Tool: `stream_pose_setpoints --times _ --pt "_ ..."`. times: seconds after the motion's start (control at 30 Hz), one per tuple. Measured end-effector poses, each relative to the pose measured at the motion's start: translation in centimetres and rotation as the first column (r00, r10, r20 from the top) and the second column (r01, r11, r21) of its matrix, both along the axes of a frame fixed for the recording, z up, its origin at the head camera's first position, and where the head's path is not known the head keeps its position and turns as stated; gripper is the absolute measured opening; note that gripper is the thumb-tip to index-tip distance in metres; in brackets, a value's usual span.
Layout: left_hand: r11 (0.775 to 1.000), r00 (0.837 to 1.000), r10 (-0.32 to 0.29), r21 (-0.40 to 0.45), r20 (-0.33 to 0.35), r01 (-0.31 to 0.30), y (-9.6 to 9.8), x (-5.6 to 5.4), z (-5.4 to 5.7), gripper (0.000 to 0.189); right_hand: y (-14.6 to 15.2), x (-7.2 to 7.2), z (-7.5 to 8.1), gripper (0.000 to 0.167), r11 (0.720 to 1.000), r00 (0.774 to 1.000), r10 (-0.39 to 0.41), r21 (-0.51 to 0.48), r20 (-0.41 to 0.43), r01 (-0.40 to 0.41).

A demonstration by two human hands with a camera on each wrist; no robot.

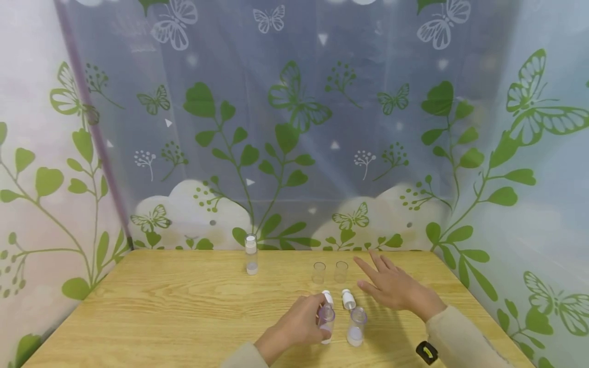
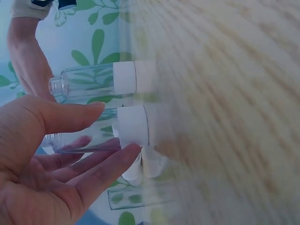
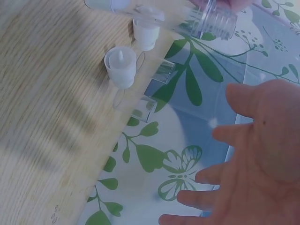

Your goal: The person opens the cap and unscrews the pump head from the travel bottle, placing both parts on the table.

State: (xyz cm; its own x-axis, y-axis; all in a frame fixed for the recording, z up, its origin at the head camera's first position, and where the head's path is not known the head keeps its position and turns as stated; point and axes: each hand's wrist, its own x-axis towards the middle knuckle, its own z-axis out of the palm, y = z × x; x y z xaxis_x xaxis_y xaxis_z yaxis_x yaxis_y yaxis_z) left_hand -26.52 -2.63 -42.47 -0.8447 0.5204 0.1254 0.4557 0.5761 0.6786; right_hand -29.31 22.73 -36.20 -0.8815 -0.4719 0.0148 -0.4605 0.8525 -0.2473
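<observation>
My left hand (image 1: 301, 319) has its thumb and fingers around a clear bottle (image 2: 132, 127) with a white base; its neck is uncapped. A second such bottle (image 1: 356, 329) stands upright just to its right, also uncapped. Beyond the bottles, two white pump heads (image 1: 348, 299) (image 3: 146, 33) rest on the table. My right hand (image 1: 395, 287) is raised to the right of the pump heads, fingers spread, holding nothing. Behind the pump heads stand two clear caps (image 1: 319, 273) (image 1: 341, 272).
Farther back on the left of the wooden table (image 1: 184, 306), an assembled clear bottle (image 1: 251, 255) with a white top stands near the back edge. A curtain (image 1: 294, 153) with leaves and butterflies hangs behind the table. A black band (image 1: 427, 352) shows at the right sleeve.
</observation>
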Motion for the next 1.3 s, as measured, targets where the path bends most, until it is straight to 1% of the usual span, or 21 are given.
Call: stream_pose_setpoints --times 0.13,0.23,0.33,0.43,0.6,0.73,0.9,0.97,1.03,1.2,1.3 --pt "1.0 1.0 -0.006 -0.007 0.011 0.006 -0.5 0.1 0.3 0.044 -0.2 0.3 0.0 0.064 1.0 0.998 0.01 0.005 -0.062 -0.01" --pt "1.0 1.0 0.003 -0.023 0.022 -0.002 -1.1 0.4 0.7 0.046 -0.4 0.6 -0.1 0.063 1.0 0.994 0.009 0.0 -0.105 -0.01" --pt "0.998 1.0 0.018 -0.063 0.006 -0.017 -2.0 0.7 1.1 0.042 -0.5 0.7 -0.2 0.062 1.0 0.988 0.009 -0.006 -0.156 -0.01" --pt "0.992 0.999 0.033 -0.12 -0.03 -0.036 -3.2 0.8 1.6 0.039 -0.6 0.7 -0.2 0.06 1.0 0.98 0.01 -0.011 -0.198 -0.012" --pt "0.983 0.997 0.058 -0.17 -0.049 -0.065 -5.3 0.7 2.0 0.044 -1.0 0.9 0.0 0.059 0.999 0.968 0.018 -0.024 -0.252 -0.025" --pt "0.982 0.995 0.075 -0.17 -0.066 -0.085 -7.0 0.5 2.2 0.046 -1.5 1.3 0.3 0.059 0.999 0.961 0.028 -0.032 -0.274 -0.038" --pt "0.987 0.991 0.108 -0.111 -0.083 -0.117 -8.9 0.2 2.7 0.044 -2.3 1.8 0.7 0.058 0.996 0.955 0.056 -0.046 -0.292 -0.072" --pt "0.985 0.986 0.14 -0.087 -0.09 -0.148 -9.6 -0.2 2.8 0.043 -2.5 1.9 0.9 0.058 0.996 0.954 0.061 -0.044 -0.295 -0.077" --pt "0.979 0.977 0.181 -0.074 -0.108 -0.19 -10.3 -0.6 2.9 0.042 -2.8 2.0 1.1 0.058 0.996 0.949 0.068 -0.038 -0.307 -0.084" --pt "0.95 0.942 0.295 -0.054 -0.161 -0.307 -11.7 -1.8 3.0 0.043 -3.6 2.1 1.6 0.058 0.994 0.948 0.083 -0.048 -0.307 -0.102" --pt "0.933 0.922 0.344 -0.046 -0.176 -0.357 -12.5 -2.7 2.8 0.046 -4.1 2.2 1.9 0.057 0.99 0.948 0.106 -0.054 -0.3 -0.128"
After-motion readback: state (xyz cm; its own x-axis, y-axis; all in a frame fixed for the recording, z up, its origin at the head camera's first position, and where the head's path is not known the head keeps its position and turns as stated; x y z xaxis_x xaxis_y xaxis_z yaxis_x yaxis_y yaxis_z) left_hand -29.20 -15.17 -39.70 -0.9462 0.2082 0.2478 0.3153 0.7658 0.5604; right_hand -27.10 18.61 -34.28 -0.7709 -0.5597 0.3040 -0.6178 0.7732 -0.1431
